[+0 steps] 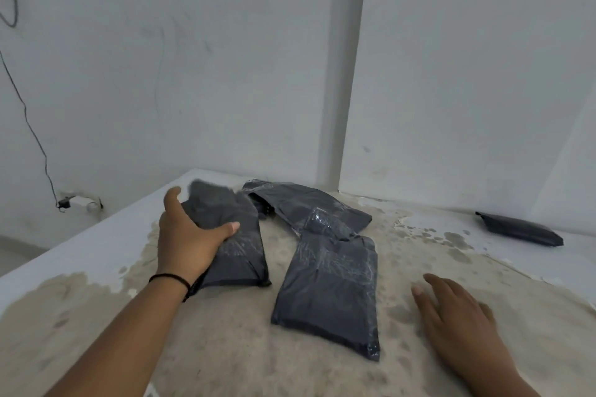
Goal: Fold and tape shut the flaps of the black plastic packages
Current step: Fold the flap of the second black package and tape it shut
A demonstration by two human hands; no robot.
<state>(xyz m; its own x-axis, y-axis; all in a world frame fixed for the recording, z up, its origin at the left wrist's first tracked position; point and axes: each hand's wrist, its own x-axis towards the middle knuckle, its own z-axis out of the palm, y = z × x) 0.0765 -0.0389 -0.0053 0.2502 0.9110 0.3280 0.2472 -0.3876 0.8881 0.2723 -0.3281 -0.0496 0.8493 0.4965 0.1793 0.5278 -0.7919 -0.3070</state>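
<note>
Left hand (190, 235) grips the package (225, 235) lying toward the counter's (96, 242) left edge. Right hand (458, 313) flat, fingers straight, near front edge. Plastic likely light, limp, slippery; best pinched at the flap end.

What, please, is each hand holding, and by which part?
The left hand grips the leftmost black plastic package at its left edge, mid-length. The right hand holds nothing.
</note>
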